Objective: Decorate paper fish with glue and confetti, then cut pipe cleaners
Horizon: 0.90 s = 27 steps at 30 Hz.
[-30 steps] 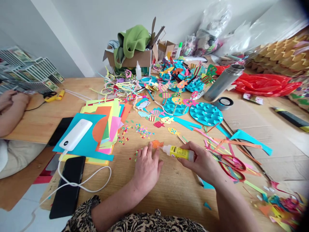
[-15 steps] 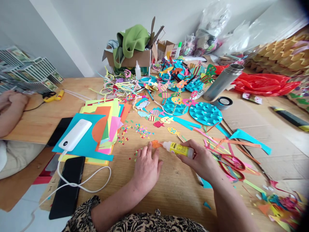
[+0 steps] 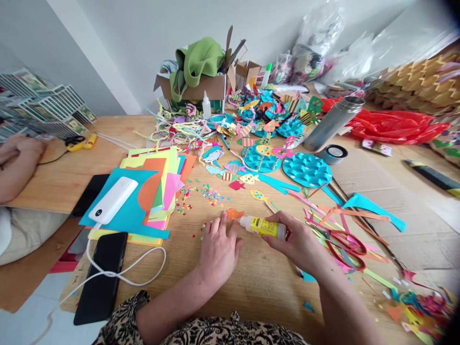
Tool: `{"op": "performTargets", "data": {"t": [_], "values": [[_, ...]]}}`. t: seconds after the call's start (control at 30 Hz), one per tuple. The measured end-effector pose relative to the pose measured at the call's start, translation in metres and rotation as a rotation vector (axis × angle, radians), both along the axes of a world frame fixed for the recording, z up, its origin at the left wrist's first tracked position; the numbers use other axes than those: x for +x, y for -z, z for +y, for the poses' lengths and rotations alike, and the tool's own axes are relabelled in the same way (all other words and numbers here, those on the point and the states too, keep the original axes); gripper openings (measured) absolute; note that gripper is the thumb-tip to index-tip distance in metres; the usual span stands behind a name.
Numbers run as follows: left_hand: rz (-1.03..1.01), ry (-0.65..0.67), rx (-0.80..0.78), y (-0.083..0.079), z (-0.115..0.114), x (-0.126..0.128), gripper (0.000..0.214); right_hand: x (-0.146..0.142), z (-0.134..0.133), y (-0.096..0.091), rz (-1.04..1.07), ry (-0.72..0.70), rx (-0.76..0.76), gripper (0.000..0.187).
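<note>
An orange paper fish (image 3: pixel 235 213) lies flat on the wooden table, with the fingertips of my left hand (image 3: pixel 220 247) resting on its left end. That hand is spread out, palm down. My right hand (image 3: pixel 296 239) is wrapped round a glue bottle (image 3: pixel 264 226) with a yellow label, tilted so that its nozzle points left at the fish's lower edge. Tiny paper dots (image 3: pixel 204 230) lie beside my left fingers, and a heap of coloured paper bits (image 3: pixel 214 194) is just beyond. A yellow spotted paper fish (image 3: pixel 258 195) lies behind the bottle.
Red-handled scissors (image 3: pixel 345 247) lie among paper strips on the right. To the left are stacked coloured papers (image 3: pixel 122 201) with a white power bank (image 3: pixel 113 200), and a black phone (image 3: pixel 102 278) with its cable. A steel flask (image 3: pixel 334 122) stands behind. Another person's arms (image 3: pixel 21 160) rest at far left.
The glue bottle's nozzle has moved slightly down and left, from the fish's tail end to its lower edge. My left hand has stayed in place on the fish.
</note>
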<state>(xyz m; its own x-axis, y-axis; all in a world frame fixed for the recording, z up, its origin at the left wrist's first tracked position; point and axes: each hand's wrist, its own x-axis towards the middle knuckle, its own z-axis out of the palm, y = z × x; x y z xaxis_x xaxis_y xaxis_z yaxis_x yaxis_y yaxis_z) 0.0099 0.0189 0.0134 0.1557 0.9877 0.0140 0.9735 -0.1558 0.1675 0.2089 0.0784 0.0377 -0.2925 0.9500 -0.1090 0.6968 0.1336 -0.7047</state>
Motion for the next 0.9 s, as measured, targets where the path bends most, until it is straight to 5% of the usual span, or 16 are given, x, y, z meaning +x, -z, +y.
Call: {"op": "performTargets", "data": {"t": [0.9], "values": [[0.001, 0.004, 0.011, 0.0014, -0.0002, -0.0010, 0.037, 0.0013, 0.0031, 0.0017, 0.056, 0.038, -0.022, 0.028]]}}
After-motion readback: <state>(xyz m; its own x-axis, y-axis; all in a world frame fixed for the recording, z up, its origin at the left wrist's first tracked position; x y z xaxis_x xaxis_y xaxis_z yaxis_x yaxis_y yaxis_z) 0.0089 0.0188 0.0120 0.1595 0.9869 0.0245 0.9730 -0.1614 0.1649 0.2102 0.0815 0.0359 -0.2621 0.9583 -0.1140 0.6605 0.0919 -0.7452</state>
